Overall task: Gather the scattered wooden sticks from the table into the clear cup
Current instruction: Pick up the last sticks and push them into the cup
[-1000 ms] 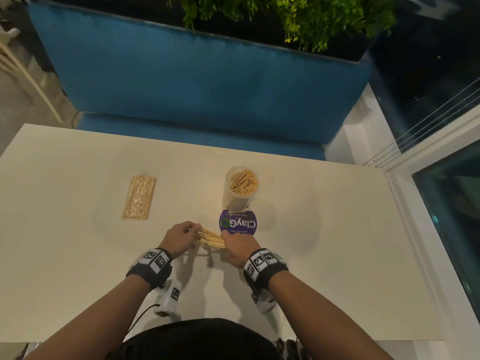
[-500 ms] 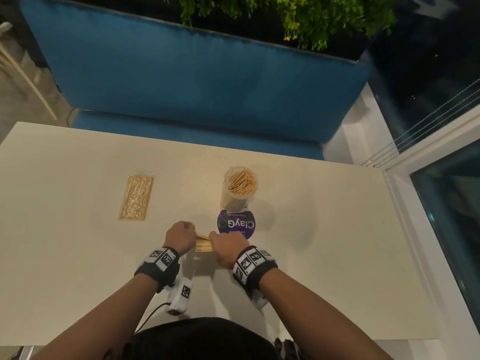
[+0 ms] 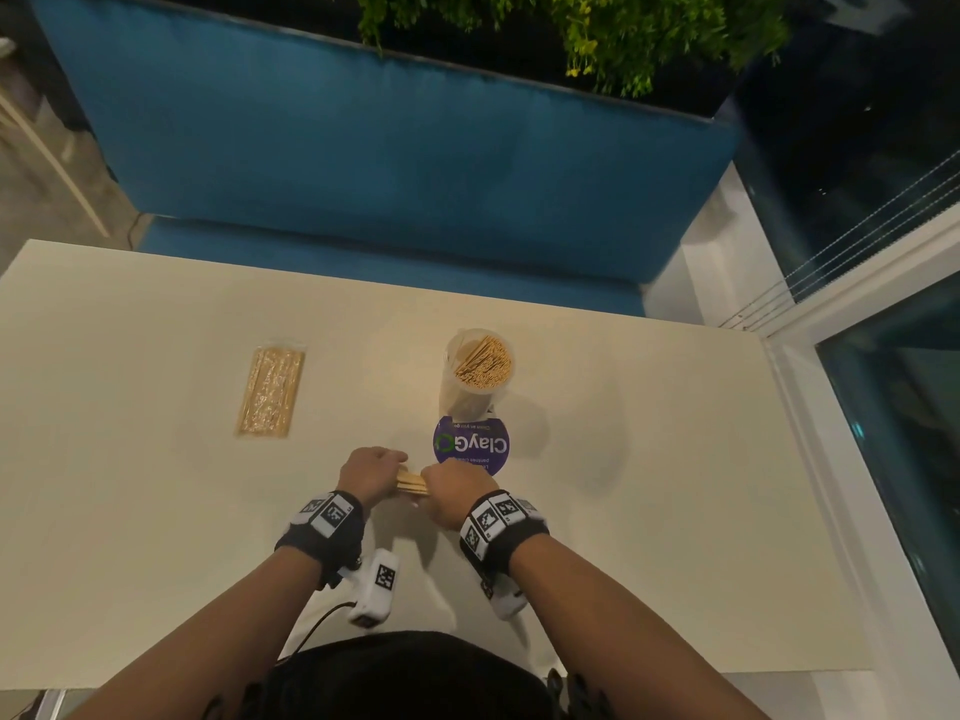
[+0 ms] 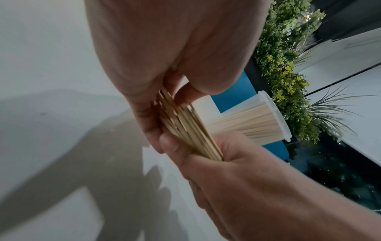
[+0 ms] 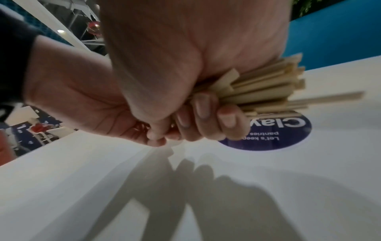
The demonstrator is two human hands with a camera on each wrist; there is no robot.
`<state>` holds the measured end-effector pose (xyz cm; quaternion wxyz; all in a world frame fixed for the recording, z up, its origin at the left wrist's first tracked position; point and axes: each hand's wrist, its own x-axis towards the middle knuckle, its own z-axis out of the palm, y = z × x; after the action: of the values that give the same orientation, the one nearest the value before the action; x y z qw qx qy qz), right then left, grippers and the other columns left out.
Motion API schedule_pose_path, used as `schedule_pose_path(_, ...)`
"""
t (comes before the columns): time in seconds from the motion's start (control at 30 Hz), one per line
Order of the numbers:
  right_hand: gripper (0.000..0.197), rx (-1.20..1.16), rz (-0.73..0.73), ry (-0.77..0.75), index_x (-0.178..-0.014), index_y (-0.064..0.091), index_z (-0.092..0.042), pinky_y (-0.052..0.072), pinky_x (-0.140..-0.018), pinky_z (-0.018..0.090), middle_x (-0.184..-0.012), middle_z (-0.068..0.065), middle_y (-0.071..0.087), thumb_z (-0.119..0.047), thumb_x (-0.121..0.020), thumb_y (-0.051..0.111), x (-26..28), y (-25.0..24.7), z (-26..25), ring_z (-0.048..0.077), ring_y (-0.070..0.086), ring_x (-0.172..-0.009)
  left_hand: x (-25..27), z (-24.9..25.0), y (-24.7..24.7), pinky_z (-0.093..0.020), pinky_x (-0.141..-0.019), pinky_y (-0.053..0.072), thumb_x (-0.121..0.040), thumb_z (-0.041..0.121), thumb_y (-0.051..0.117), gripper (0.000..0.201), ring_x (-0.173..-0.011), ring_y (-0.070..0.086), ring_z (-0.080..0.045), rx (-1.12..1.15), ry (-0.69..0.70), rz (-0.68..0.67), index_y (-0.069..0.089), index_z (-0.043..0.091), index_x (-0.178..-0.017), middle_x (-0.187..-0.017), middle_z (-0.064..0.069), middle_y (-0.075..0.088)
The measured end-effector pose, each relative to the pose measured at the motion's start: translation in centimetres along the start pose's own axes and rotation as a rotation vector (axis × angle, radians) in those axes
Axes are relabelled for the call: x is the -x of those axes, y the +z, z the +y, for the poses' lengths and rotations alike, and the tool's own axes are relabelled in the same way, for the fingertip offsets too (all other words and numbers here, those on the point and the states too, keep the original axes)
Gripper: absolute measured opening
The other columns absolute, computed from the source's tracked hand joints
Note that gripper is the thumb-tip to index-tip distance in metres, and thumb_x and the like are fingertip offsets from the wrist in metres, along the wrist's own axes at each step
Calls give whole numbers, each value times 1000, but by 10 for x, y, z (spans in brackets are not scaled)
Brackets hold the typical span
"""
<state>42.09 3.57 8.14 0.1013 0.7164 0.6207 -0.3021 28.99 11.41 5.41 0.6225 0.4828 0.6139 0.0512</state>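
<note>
A bundle of flat wooden sticks [image 3: 411, 482] is held between both hands just above the white table [image 3: 649, 485], in front of the cup. My left hand [image 3: 371, 472] pinches its left end; the thumb and fingers [image 4: 183, 96] close on the sticks [image 4: 189, 130]. My right hand [image 3: 454, 491] grips the right part in a fist, and the stick ends [image 5: 268, 88] fan out past its curled fingers [image 5: 203, 112]. The clear cup [image 3: 475, 376] stands upright behind, packed with sticks, and shows in the left wrist view [image 4: 257, 124].
A round purple ClayGo sticker [image 3: 472, 444] lies flat between the cup and my hands. A sealed clear packet of sticks [image 3: 271, 391] lies to the far left. A blue bench [image 3: 389, 174] and plants [image 3: 597, 39] are behind the table; a glass wall is on the right.
My hands have drawn closer together and slightly toward me, squeezing the loose sticks into a tighter bundle. The cup, the packet and the sticker have stayed in place.
</note>
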Motion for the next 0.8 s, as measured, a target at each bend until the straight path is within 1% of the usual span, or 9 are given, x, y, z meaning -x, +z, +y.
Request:
schedule_pose_path(0.07, 34, -32, 22, 53, -89, 64, -15, 56, -65, 38, -83, 7, 65, -43, -99, 48, -2, -2, 6, 29, 65, -72, 10, 12, -2, -46, -83, 60, -100, 22, 49, 28, -90, 70, -34, 140, -23, -18, 74, 9, -98, -102, -19, 73)
schedule_pose_path(0.13, 36, -62, 36, 77, -90, 68, -14, 59, -68, 39, -83, 7, 66, -42, -100, 47, -2, -6, 11, 28, 65, -73, 12, 19, -6, -41, -79, 55, -107, 32, 37, 42, -87, 68, -32, 245, -37, -22, 69, 4, -104, -101, -18, 74)
schedule_pose_path(0.27, 30, -95, 66, 51, -95, 68, -13, 52, -66, 36, -86, 9, 65, -37, -99, 51, -6, -9, 8, 32, 66, -81, 13, 26, -1, -36, -76, 53, -109, 38, 32, 51, -89, 66, -29, 366, -48, -17, 68, 2, -101, -101, -17, 73)
schedule_pose_path(0.33, 25, -123, 57, 43, -108, 68, -15, 51, -69, 36, -95, 10, 68, -34, -98, 56, -7, -10, 2, 33, 68, -88, 16, 29, 8, -36, -72, 52, -109, 36, 31, 53, -82, 66, -29, 326, -39, -94, 68, -1, -104, -99, -19, 73)
schedule_pose_path(0.4, 28, -121, 59, 59, -117, 67, -15, 52, -71, 37, -101, 11, 70, -34, -98, 57, -7, -10, 0, 32, 68, -90, 17, 28, 13, -37, -72, 53, -109, 34, 31, 54, -78, 66, -30, 307, -29, -83, 68, -5, -106, -98, -21, 74)
schedule_pose_path(0.5, 30, -98, 80, 86, -108, 69, -12, 52, -68, 37, -98, 11, 68, -37, -99, 55, -6, -10, -4, 31, 65, -82, 11, 21, 13, -44, -86, 55, -109, 34, 31, 55, -86, 69, -33, 325, -31, -2, 69, -6, -107, -101, -21, 75)
schedule_pose_path(0.63, 26, -175, 92, 41, -112, 68, -16, 50, -67, 36, -96, 11, 70, -32, -97, 55, -7, -11, -5, 32, 67, -84, 20, 21, 10, -36, -78, 53, -108, 41, 31, 56, -86, 69, -28, 340, -6, -105, 68, 0, -115, -99, -15, 75)
schedule_pose_path(0.73, 34, -465, 173, 14, -105, 71, -7, 54, -70, 38, -89, 12, 72, -35, -103, 52, 1, -27, -3, 25, 67, -79, 20, 21, -7, -45, -94, 52, -103, 60, 28, 66, -111, 67, -34, 643, -9, -196, 57, 6, -128, -118, -20, 70)
schedule_pose_path(0.8, 30, -953, 362, 90, -98, 71, -7, 54, -64, 27, -76, -3, 69, -36, -101, 63, 10, -46, -3, 9, 63, -65, 20, 19, -11, -52, -103, 48, -101, 65, 29, 72, -119, 62, -39, 752, -100, -250, 52, 4, -134, -126, -25, 65)
